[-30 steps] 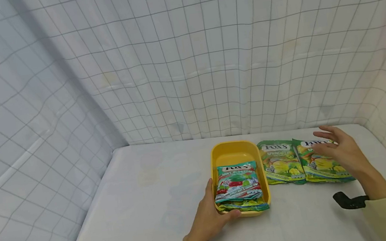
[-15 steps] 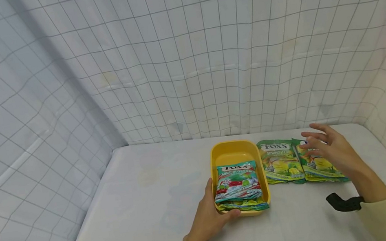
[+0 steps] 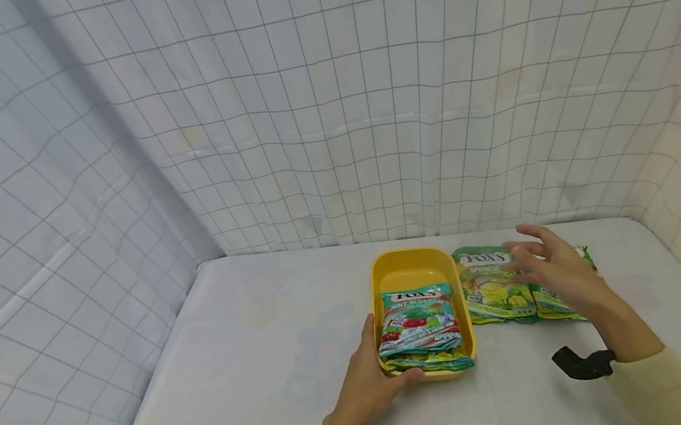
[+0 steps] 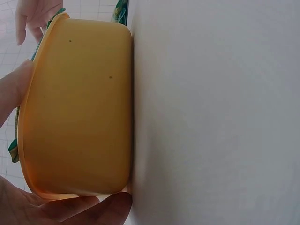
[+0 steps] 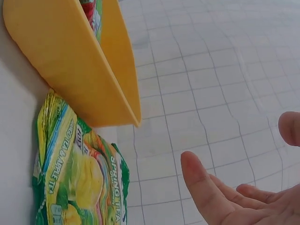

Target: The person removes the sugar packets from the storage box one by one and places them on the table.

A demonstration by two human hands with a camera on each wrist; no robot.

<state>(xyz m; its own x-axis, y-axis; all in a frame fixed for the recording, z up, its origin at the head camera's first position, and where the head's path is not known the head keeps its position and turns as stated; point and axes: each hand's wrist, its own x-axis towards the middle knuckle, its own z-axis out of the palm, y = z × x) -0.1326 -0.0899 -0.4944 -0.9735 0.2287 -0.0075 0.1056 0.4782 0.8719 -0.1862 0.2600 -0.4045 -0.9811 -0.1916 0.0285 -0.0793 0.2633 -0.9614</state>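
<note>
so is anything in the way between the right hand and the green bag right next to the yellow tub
Nothing visible: the right wrist view shows only open space between the right hand and the green bag. The left hand holds the yellow tub from its other side.

Head view: one camera, worn on the person's head; looked forward and down across the white table (image 3: 258,369) to the gridded curtain (image 3: 327,120); widest and farthest of the three. Left wrist view: one camera, low and close to the outer wall of the yellow tray (image 3: 411,275); scene lay sideways, table at right. Right wrist view: one camera, also sideways; faced tray and curtain, near a green candy bag (image 5: 86,183). Shared: tray and right hand (image 3: 565,275), all three; bag, head and right wrist.
</note>
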